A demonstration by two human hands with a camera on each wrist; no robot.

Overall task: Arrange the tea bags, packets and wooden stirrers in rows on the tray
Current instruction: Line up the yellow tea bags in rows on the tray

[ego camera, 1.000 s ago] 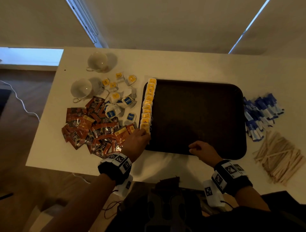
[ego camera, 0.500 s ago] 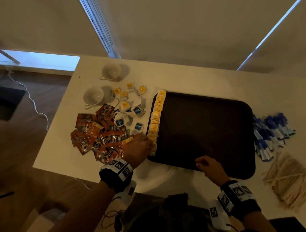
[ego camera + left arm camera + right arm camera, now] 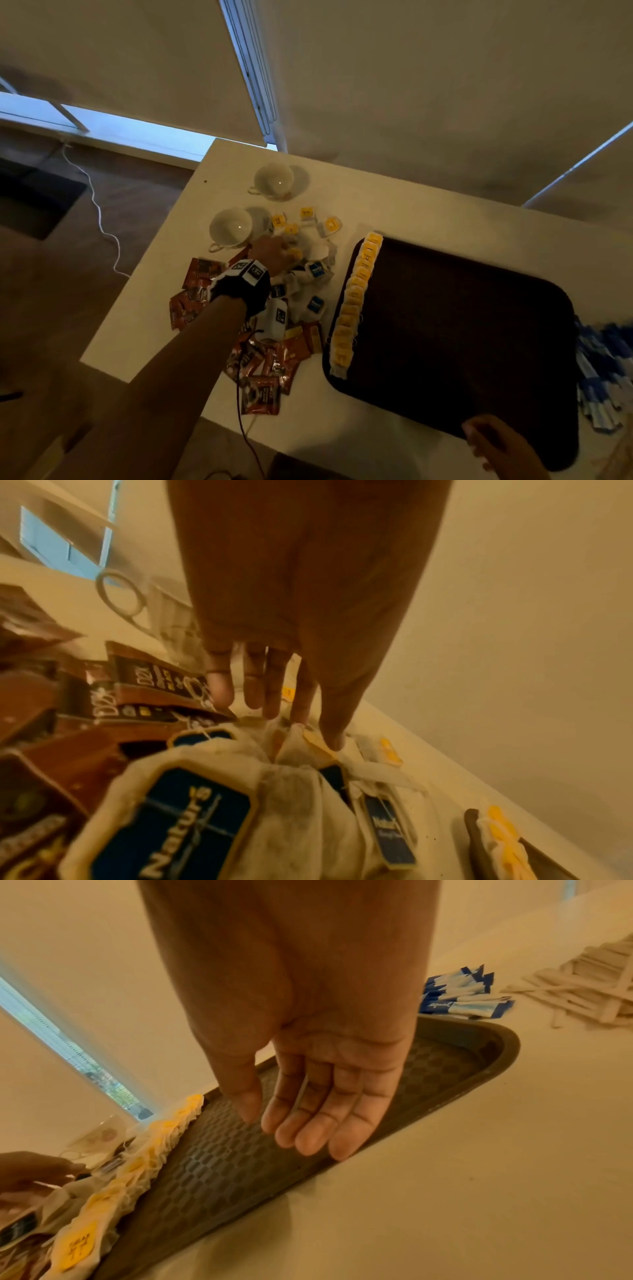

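A dark brown tray (image 3: 462, 325) (image 3: 222, 1164) lies on the white table. A row of yellow-tagged tea bags (image 3: 354, 305) (image 3: 143, 1150) runs along its left edge. Left of the tray lies a loose heap of tea bags (image 3: 315, 270) with blue and yellow tags, and brown packets (image 3: 265, 373) (image 3: 150, 685). My left hand (image 3: 274, 251) (image 3: 315, 729) reaches into the heap with straight fingers. Its thumb and forefinger tips touch a yellow-tagged tea bag (image 3: 318, 739). My right hand (image 3: 479, 442) (image 3: 294, 1129) hangs relaxed and holds nothing, over the tray's near rim.
Two white cups (image 3: 274, 178) (image 3: 231, 228) stand behind the heap. Blue-and-white packets (image 3: 603, 373) (image 3: 459, 993) lie right of the tray, and a pile of wooden stirrers (image 3: 589, 985) lies beyond them. The table's left edge (image 3: 137, 284) is near the brown packets.
My left hand has left the near end of the tea bag row and gone forward into the loose heap. The right hand has stayed at the tray's near rim. The view has swung left.
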